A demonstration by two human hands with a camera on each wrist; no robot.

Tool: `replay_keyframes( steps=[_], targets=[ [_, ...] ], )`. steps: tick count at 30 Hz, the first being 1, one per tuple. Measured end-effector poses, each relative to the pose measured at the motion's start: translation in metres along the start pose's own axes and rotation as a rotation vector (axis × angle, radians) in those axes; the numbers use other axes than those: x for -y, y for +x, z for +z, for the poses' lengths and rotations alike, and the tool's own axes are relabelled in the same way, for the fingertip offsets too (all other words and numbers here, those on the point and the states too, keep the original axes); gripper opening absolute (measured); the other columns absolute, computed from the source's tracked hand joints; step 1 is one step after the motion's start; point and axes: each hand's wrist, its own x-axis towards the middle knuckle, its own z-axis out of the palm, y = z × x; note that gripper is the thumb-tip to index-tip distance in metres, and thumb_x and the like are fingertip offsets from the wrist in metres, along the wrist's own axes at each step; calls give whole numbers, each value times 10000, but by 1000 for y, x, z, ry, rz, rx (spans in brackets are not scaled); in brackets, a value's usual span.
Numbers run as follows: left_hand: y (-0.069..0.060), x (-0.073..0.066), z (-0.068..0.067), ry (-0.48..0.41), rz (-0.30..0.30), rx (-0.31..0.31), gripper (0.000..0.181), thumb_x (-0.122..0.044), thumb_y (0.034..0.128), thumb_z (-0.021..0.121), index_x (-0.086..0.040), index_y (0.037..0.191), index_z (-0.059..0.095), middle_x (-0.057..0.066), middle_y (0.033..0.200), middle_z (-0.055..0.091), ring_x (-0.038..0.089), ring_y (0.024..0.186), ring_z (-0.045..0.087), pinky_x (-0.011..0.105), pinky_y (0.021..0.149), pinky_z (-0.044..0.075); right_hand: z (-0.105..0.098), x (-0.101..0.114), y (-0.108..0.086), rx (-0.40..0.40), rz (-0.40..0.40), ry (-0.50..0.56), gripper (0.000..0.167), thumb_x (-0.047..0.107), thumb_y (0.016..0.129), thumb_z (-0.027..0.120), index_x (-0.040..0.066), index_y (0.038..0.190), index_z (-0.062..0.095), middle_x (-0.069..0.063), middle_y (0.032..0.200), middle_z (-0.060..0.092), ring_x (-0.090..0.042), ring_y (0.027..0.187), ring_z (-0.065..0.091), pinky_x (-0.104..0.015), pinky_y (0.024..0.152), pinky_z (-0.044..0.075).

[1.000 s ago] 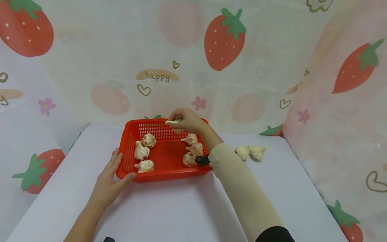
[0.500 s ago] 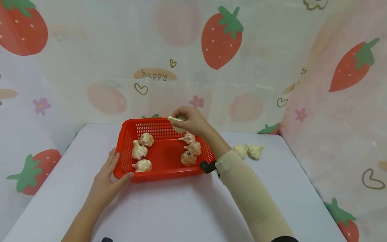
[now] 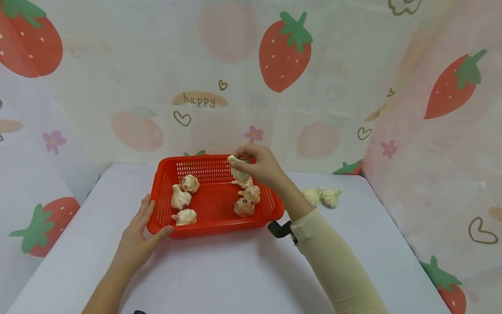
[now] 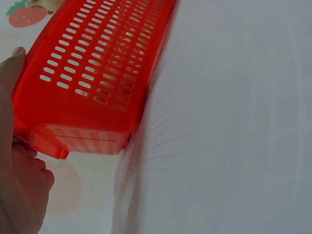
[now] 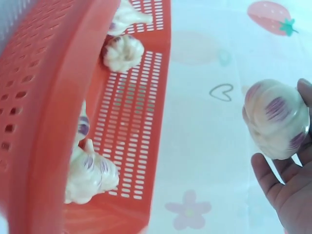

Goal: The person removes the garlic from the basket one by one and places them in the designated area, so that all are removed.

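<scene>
A red slotted plastic basket (image 3: 219,225) stands on the white table. My left hand (image 3: 135,237) holds its left end, thumb on the front rim and fingers along the side; in the left wrist view, the thumb lies over the basket (image 4: 73,107) edge, fingers curled below. Over the basket's back right part, my right hand (image 3: 264,165) grips a garlic bulb (image 3: 240,174) by thumb and fingers. In the right wrist view this bulb (image 5: 275,119) shows purple streaks. Inside the basket, three bulbs (image 3: 181,198) lie at the left and three more (image 3: 244,207) at the right.
Two pale garlic bulbs (image 3: 331,197) lie on the table (image 3: 219,270) right of the basket, one partly behind the right forearm. A strawberry-print cloth (image 3: 188,52) hangs behind and at the sides. A black camera mount (image 3: 279,229) juts from the right wrist.
My right hand has moved a little to the right with the garlic bulb, now above the right-hand group. The left hand keeps its hold on the basket.
</scene>
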Motion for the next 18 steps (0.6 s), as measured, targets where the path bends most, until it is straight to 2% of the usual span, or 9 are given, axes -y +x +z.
replay_keyframes(
  steps=[6,13,18],
  targets=[
    [0,1,1,8,4,-8,960,-490,922,732,-153,1648,201,22,1728,106,350,1584,135,732,1087,355,-12,1,-16,-45,13,10,155,235,932,779,154,1060,750,5,1083,711,-191,974,670,-317,769,628],
    [-1,0,1,10,1,-7,960,-487,922,734,-163,1649,197,23,1728,104,347,1585,135,731,1086,357,-31,1,-33,-116,-11,-3,210,220,936,773,109,1110,736,-37,1065,728,-200,1004,636,-367,904,565],
    [-1,-1,0,14,-9,1,963,-489,922,732,-176,1651,185,21,1729,96,347,1586,132,735,1081,359,-43,-1,-45,-163,-9,8,243,229,939,770,107,1145,726,-35,1100,729,-180,1050,643,-359,972,545]
  ],
)
